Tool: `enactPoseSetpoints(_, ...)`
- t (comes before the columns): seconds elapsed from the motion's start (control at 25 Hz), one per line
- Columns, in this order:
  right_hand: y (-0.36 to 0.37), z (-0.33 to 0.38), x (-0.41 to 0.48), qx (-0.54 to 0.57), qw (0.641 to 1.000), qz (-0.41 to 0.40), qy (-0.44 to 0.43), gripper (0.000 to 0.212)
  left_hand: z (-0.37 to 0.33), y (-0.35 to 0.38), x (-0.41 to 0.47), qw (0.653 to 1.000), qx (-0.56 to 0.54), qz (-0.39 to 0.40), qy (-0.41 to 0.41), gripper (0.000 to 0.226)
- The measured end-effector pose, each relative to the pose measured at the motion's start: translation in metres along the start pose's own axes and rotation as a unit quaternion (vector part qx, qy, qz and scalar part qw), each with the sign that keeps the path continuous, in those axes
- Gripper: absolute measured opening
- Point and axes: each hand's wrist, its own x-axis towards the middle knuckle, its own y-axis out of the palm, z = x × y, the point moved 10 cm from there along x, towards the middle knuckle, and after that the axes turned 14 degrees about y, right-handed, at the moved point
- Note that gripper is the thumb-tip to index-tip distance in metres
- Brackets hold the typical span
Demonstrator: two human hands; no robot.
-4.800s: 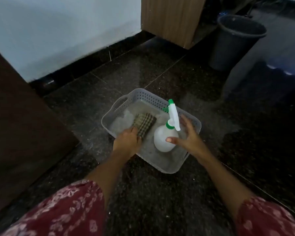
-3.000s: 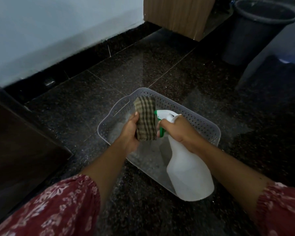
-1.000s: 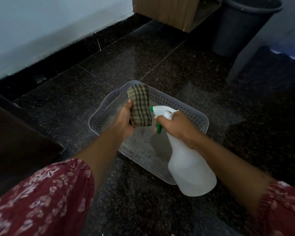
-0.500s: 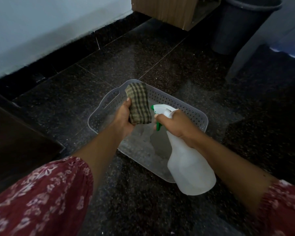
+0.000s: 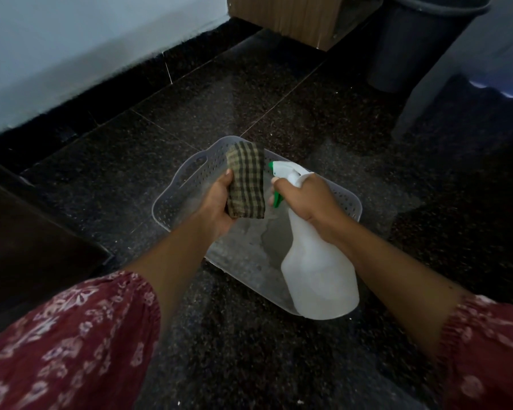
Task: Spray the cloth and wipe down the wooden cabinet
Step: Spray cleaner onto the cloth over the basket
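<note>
Dark speckled floor (image 5: 323, 119) fills the view, a pale wall (image 5: 71, 39) up left, and the wooden cabinet (image 5: 285, 13) sits at the top edge, well apart from the action, with a grey bin (image 5: 421, 39) beside it. Down in the middle, a perforated grey basket (image 5: 190, 179) rests on the floor. Above it, the white spray bottle (image 5: 317, 270) hangs tilted, nozzle aimed left. The right hand (image 5: 305, 196) has a closed grip round the bottle's neck, a finger on the green trigger (image 5: 276, 199). The left hand (image 5: 216, 202) has a closed grip on the folded checked cloth (image 5: 246, 182), holding it upright, just beside the nozzle. So this looks like the spraying step, wiping not yet begun. To do it well: keep the cloth's flat face square to the nozzle, near but not touching, so the mist lands on fabric and not the floor. Short squeezes, I'd say, damp rather than dripping, since wood likely won't thank you for a soaking. Hold over the basket so it catches strays.
</note>
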Motion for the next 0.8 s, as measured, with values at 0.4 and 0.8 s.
enactPoseSetpoints(0.4,0.006,-0.011,-0.006,-0.018,1.0,0.018,0.004,0.026,0.0,-0.003,0.003,1.0,-0.014,-0.002,0.002,0.046)
enactPoseSetpoints(0.8,0.004,-0.008,-0.002,-0.018,1.0,0.017,-0.005,0.03,-0.006,-0.003,0.0,1.0,-0.007,-0.011,0.004,0.048)
